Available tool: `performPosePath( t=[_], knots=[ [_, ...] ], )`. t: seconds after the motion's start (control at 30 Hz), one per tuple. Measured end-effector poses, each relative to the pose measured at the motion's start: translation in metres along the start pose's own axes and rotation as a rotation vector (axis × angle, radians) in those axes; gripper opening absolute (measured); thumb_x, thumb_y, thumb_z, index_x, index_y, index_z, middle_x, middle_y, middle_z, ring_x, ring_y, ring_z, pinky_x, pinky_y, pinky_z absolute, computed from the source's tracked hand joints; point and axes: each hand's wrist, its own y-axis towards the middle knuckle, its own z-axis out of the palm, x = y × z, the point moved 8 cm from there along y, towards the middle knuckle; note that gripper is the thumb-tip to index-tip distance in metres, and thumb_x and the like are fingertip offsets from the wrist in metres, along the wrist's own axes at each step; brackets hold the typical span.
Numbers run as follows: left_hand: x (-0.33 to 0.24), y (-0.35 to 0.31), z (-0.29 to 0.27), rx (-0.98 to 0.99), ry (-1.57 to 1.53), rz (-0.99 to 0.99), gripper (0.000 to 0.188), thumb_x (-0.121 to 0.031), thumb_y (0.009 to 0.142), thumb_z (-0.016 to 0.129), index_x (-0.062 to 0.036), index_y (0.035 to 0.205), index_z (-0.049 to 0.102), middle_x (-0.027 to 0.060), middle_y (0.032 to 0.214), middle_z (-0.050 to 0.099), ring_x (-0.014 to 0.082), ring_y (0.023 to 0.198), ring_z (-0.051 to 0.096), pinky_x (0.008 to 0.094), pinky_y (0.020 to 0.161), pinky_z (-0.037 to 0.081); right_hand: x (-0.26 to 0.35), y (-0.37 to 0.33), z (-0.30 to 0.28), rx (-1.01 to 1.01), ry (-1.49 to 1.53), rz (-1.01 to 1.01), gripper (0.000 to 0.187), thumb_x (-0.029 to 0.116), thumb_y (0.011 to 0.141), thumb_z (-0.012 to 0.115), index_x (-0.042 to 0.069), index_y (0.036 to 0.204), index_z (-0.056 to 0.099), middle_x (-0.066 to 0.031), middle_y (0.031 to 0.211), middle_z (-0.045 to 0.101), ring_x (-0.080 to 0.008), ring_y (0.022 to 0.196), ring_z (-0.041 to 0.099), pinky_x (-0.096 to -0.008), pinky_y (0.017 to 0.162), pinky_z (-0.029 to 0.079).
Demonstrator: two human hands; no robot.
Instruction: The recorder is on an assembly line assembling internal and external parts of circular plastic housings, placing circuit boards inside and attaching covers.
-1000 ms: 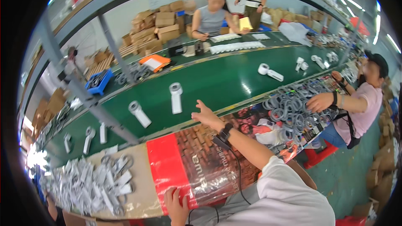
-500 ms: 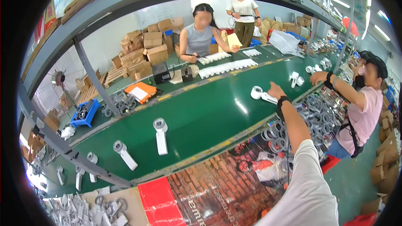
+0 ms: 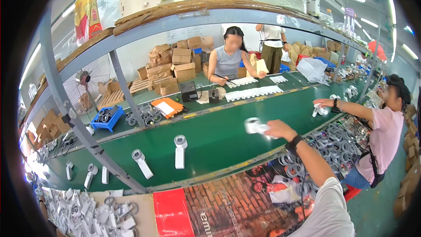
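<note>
My right hand (image 3: 280, 130) reaches out over the green conveyor belt (image 3: 215, 127), a black band round its wrist. Its fingers are closed on the handle of a white round-headed part (image 3: 253, 125), whose ring-like head points left and is slightly blurred. The part appears raised off the belt. To the left on the belt lie similar parts with a round head and flat handle, among them one part (image 3: 180, 151) and another one (image 3: 142, 164). My left hand is out of view.
Grey rings (image 3: 335, 145) are heaped right of my forearm. White and grey pieces (image 3: 83, 213) pile up at lower left. Across the belt a person (image 3: 229, 61) works at rows of white pieces (image 3: 254, 93). On the right another person (image 3: 381, 127) reaches over the belt. A metal post (image 3: 94, 149) rises at left.
My right hand has closed on the white part's handle and drawn it toward the left. The view has tilted up. The person at right has reached farther onto the belt, to a white part.
</note>
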Motion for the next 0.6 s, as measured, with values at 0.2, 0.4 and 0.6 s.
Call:
performPosePath(
  t=[0.2, 0.4, 0.6],
  knots=[
    [-0.116, 0.082, -0.020, -0.222, -0.774, 0.002, 0.065, -0.004, 0.061, 0.068, -0.0003, 0.122, 0.044, 0.0140, 0.119, 0.051, 0.0293, 0.113, 0.047, 0.0395, 0.098, 0.037, 0.241, -0.221, 0.012, 0.036, 0.430, -0.453, 0.052, 0.027, 0.074, 0.071, 0.001, 0.115, 0.051, -0.0176, 0.106, 0.058, -0.0350, 0.094, 0.059, -0.0404, 0.078, 0.049],
    [-0.107, 0.078, -0.004, -0.171, -1.020, -0.021, 0.059, -0.007, 0.064, 0.061, 0.0013, 0.120, 0.043, 0.0092, 0.104, 0.055, 0.0167, 0.093, 0.055, 0.0285, 0.085, 0.044, 0.270, -0.308, 0.042, 0.212, 0.872, -0.541, 0.065, 0.025, 0.077, 0.069, 0.001, 0.130, 0.040, -0.0180, 0.120, 0.051, -0.0306, 0.104, 0.055, -0.0365, 0.076, 0.050],
    [-0.099, 0.054, -0.003, -0.077, -1.325, -0.054, 0.068, -0.022, 0.063, 0.076, 0.0017, 0.115, 0.041, 0.0147, 0.107, 0.054, 0.0252, 0.086, 0.064, 0.0330, 0.070, 0.056, 0.046, -0.249, -0.007, -0.376, 0.155, -0.119, 0.036, 0.010, 0.072, 0.067, 0.005, 0.107, 0.061, -0.0149, 0.101, 0.057, -0.0317, 0.091, 0.058, -0.0383, 0.077, 0.048]
  ],
)
